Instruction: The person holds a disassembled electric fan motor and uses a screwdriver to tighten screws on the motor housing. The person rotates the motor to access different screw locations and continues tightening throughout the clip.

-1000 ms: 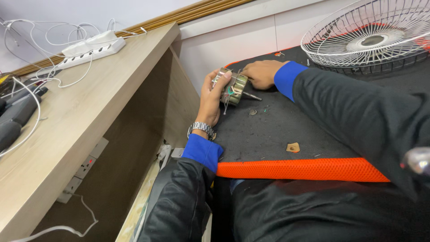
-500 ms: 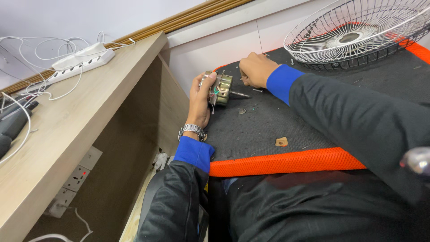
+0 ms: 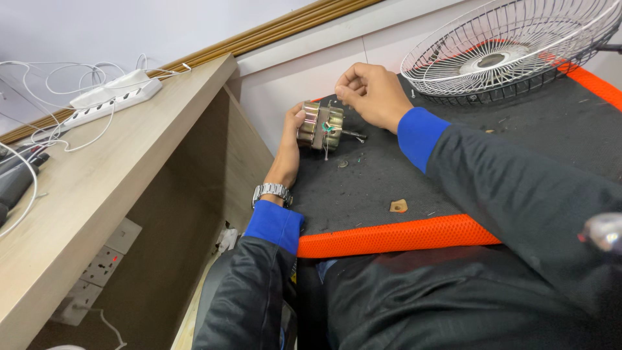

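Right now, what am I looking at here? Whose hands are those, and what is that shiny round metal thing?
The picture comes from a camera worn on a person's head, looking down at their own two hands. The left hand, with a wristwatch, holds a small metal motor over a black mat with an orange edge. The right hand pinches something tiny at the motor's top; I cannot tell what. A white wire fan cover lies on the mat behind. Small scraps lie on the mat, one a tan piece. To the left is a wooden shelf with a white power strip and cables.
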